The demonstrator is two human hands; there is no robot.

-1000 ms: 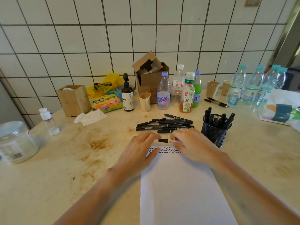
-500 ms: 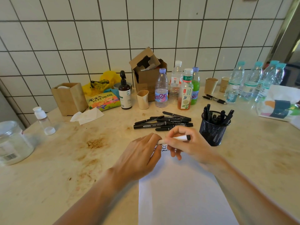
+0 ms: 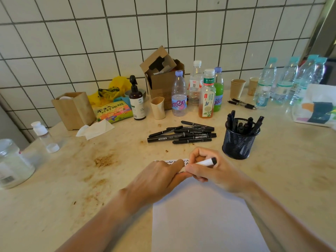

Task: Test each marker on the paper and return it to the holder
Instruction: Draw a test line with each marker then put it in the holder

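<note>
White marker (image 3: 204, 163) now lifted off the paper (image 3: 200, 219), gripped in right hand (image 3: 209, 170); a second ago it lay flat under both hands. Left hand (image 3: 160, 179) curls at its near end, likely on the cap; grip hidden. Scribbles (image 3: 172, 162) at the paper's top edge. Holder (image 3: 238, 142) just right, open path. Loose markers (image 3: 183, 134) beyond.

Both hands (image 3: 160, 177) curled (fingertips meeting)
</note>
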